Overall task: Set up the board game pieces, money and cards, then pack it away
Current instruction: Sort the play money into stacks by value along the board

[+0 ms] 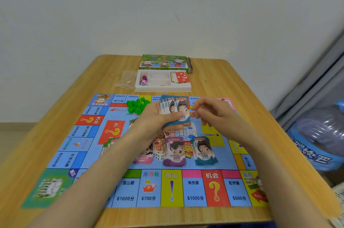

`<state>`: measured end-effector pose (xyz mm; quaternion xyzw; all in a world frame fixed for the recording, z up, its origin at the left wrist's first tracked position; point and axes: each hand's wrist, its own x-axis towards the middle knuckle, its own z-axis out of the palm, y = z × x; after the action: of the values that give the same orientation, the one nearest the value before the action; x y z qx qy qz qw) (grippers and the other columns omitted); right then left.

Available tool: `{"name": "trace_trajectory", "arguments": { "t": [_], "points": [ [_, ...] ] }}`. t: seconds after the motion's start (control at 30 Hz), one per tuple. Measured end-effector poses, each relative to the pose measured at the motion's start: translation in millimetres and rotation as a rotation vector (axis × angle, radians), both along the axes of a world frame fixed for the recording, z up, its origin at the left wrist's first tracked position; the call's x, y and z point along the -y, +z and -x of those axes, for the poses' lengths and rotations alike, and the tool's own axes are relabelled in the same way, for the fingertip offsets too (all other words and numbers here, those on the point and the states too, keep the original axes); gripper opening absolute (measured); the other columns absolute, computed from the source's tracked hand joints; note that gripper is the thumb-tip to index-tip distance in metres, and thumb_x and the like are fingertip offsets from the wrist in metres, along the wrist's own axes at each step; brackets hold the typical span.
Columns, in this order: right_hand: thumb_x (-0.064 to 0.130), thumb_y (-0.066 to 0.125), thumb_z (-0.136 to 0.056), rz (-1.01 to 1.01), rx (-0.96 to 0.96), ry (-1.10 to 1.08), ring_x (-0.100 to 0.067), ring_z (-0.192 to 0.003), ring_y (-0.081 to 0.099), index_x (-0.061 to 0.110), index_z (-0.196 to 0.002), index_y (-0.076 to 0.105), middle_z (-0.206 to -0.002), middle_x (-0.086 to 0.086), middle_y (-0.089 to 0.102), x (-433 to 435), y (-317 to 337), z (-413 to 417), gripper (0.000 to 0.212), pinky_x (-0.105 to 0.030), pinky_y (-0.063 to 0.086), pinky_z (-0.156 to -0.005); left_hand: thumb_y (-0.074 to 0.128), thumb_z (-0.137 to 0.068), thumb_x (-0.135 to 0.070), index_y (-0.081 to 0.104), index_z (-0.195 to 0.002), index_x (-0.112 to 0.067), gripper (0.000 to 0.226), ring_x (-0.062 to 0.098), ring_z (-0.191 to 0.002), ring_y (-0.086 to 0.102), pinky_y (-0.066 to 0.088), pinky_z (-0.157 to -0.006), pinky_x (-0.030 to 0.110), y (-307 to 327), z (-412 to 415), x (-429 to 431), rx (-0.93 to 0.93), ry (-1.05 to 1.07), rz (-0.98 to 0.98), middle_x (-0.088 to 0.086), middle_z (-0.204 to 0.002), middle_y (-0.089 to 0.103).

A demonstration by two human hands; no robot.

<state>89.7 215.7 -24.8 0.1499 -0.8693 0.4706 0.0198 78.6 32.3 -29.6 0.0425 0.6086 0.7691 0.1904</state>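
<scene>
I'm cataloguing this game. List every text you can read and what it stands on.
On the board, near edge:
"宜山路 $1600分"
"所得税 $700分"
"命运"
"南京路 $1000分"
"机会"
"虹桥路 $600分"
"5000": pink notes
"500": purple notes
"100": teal notes
Box, held notes in the left hand, everything else: too blurred or small.

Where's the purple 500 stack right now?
Head view: the purple 500 stack lies near the middle of the board, between the pink stack to its left and the teal 100 stack to its right.
</scene>
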Motion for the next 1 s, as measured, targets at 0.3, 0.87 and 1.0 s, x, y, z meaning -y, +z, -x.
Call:
{"name": "trace_trajectory", "arguments": {
  "t": [0.3,0.87,1.0],
  "points": [
    [0.018,0.066,-0.085,0.146,-0.028,-0.003,-0.008,-0.066,0.052,0.031,-0.104,0.053,-0.083,0.008,0.055,5.7,-1.7,-0.9,0.026,-0.022,0.043,-0.059,0.065,-0.083,0.001,0.064,-0.099,-0.011,0.020,0.022,-0.073,0.073,0.055,-0.053,0.017,4.7,-6.4,-1.8,-0.035,-0.100,0.055,0.005,-0.087,0.075],
    [0.005,0.072,-0.080,-0.023,-0.312,-0.104,-0.005,-0.060,0.051,0.031,-0.087,0.055,-0.071,0.013,0.059,7.0,-5.4,1.5,0.031,-0.013,0.039,-0.057,0.045,-0.098,-0.005,0.060,-0.104,-0.010,0.016,0.024,-0.089,0.072,0.058,-0.066,0.022,3.9,-6.5,-3.0,-0.013,-0.211,-0.030,0.012,-0.099,0.074],
    [0.010,0.063,-0.088,0.031,-0.246,-0.118,-0.013,-0.060,0.049,0.035,-0.077,0.059,-0.067,0.004,0.059,3.7,-0.8,0.8,0.027,-0.024,0.038,-0.055,0.050,-0.096,-0.005,0.060,-0.104,-0.006,0.013,0.024,-0.085,0.073,0.057,-0.061,0.019,3.3,-5.5,-2.3,-0.015,-0.135,-0.012,0.012,-0.095,0.074]
  ]
}}
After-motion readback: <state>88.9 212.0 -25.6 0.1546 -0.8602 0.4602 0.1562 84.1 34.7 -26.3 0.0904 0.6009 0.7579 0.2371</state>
